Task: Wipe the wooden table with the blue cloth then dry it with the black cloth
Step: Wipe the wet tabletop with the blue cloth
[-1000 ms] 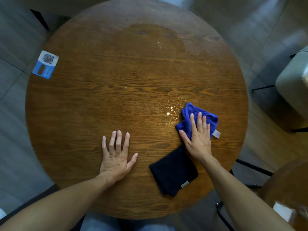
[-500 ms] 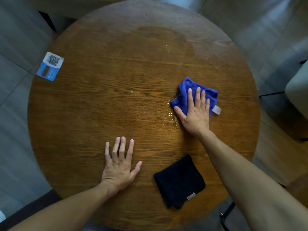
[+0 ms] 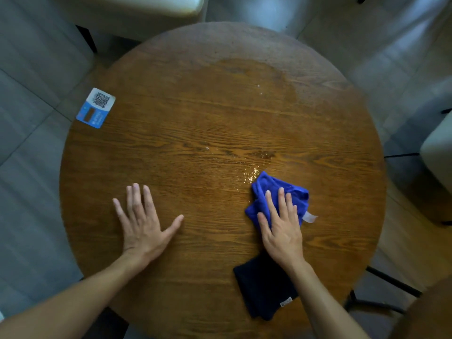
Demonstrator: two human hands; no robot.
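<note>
My right hand (image 3: 281,226) lay flat on the bunched blue cloth (image 3: 278,194), fingers spread, pressing rather than gripping it, near the table's (image 3: 195,123) right middle, just below a glinting wet patch (image 3: 252,173). Left hand (image 3: 144,223) was open, palm down on bare wood, likely as a brace. Black cloth (image 3: 261,289) sat folded near the front edge, wrist over its corner, ready for drying. Both cloth tags were unreadable. QR card (image 3: 96,107): small print illegible.
</note>
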